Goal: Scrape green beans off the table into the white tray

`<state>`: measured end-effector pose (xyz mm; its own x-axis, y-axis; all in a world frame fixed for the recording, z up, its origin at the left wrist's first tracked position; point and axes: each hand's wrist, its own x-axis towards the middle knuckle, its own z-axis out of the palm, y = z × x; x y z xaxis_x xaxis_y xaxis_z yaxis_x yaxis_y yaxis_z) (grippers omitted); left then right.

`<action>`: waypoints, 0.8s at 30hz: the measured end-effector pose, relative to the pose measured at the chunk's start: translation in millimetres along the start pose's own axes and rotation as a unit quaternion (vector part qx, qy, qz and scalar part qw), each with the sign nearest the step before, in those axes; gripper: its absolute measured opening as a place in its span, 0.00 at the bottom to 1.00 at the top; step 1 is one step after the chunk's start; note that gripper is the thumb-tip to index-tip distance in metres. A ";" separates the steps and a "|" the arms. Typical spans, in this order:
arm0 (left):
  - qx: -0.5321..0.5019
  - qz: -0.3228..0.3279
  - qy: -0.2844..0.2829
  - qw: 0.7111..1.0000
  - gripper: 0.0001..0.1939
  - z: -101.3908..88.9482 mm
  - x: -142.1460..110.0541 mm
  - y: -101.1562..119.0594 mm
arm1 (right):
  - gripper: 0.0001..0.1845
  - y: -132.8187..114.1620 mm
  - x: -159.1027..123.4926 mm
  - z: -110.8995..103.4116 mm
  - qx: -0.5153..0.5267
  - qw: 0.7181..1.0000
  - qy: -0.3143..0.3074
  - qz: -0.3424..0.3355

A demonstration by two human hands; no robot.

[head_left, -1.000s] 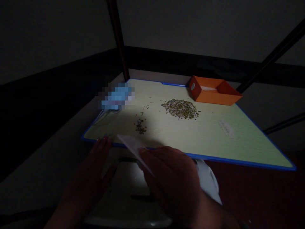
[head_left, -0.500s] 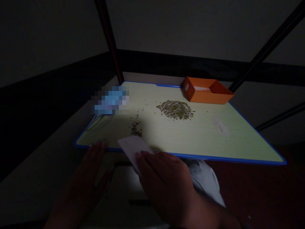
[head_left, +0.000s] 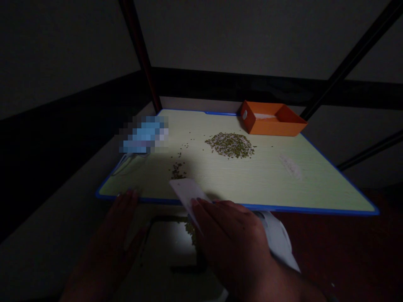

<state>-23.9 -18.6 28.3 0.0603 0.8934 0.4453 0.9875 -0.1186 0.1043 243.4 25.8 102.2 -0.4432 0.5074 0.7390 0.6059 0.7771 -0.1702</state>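
My right hand [head_left: 233, 239] grips a flat white card [head_left: 189, 188], tilted over the near blue edge of the pale board [head_left: 151, 180]. By the card's far end lies a small cluster of dark seeds [head_left: 178, 171]. My left hand [head_left: 107, 239] is at the near left edge, fingers stretched out and thumb apart, with nothing seen in it. Below the edge, between my hands, is a dim, pale container or surface [head_left: 170, 239], with greenish seeds [head_left: 190, 230] beside the card. Farther back spreads a larger pile of green seeds mixed with pale grains [head_left: 231, 145].
An orange open tray [head_left: 273, 128] with some pale grains stands at the back right. A narrow strip of white grains [head_left: 291, 166] lies on the right. At left is a pixelated blue item [head_left: 143, 136] with thin white cords. Dark walls enclose the board.
My right hand and the card have moved slightly right. Greenish seeds now show below the board edge, beside the card. My left hand stays nearly in place.
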 end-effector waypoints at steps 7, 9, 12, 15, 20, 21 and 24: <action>-0.004 -0.010 -0.003 1.000 0.35 3.8 -2.0 -3.2 | 0.13 1.1 7.9 9.9 -0.013 1.000 -0.009 0.010; -0.009 -0.014 -0.008 1.000 0.36 4.6 -3.0 -4.0 | 0.13 -0.3 12.0 11.6 -0.011 1.000 -0.010 0.003; -0.017 -0.020 -0.016 1.000 0.35 5.0 -5.6 -5.6 | 0.15 -3.2 18.1 14.2 -0.014 1.000 -0.017 -0.010; -0.023 -0.029 -0.025 0.999 0.36 5.9 -8.6 -8.0 | 0.14 -5.3 21.8 18.9 -0.026 1.000 -0.013 -0.009; -0.033 -0.040 -0.038 0.998 0.37 9.6 -10.3 -14.4 | 0.14 -5.8 21.0 26.8 -0.046 0.999 0.013 0.021; -0.035 -0.041 -0.040 0.998 0.37 10.3 -10.4 -15.7 | 0.14 -5.7 20.2 27.2 -0.050 0.998 0.019 0.025; -0.038 -0.050 -0.042 0.997 0.37 12.4 -11.8 -19.1 | 0.13 -4.6 17.4 26.0 -0.064 0.997 0.030 0.040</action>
<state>-41.6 -21.5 10.0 -0.0227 0.9354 0.3529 0.9756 -0.0564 0.2122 215.7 40.7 98.9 -0.3520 0.5404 0.7642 0.7191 0.6788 -0.1488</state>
